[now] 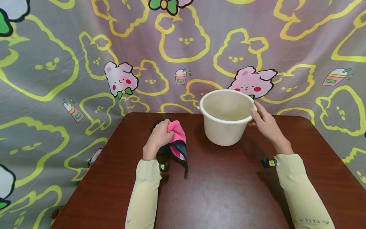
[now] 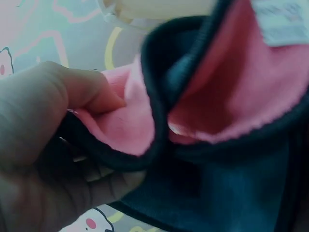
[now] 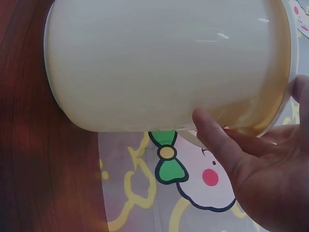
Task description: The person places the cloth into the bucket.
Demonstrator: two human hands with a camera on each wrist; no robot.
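Note:
A pink cloth with dark edging and a dark side [image 1: 178, 131] [image 2: 130, 125] is bunched in my left hand [image 1: 160, 137] [image 2: 58, 130], pinched between thumb and fingers. Its lower corner, with a small dark loop, hangs toward the tabletop, and a white label shows inside a fold in the left wrist view. To its right is a cream bucket [image 1: 224, 130] [image 3: 159, 63]. My right hand [image 1: 266, 124] [image 3: 265, 169] grips the bucket's right side at the rim, with fingertips against the outer wall. No contents are visible in the part of its inside that shows.
The dark red-brown wooden table [image 1: 217, 190] has rounded far corners. A grey and pink curtain [image 1: 188, 35] with yellow cartoon outlines hangs behind it and along both sides. A small peg sticks out from the bucket's left side under the rim.

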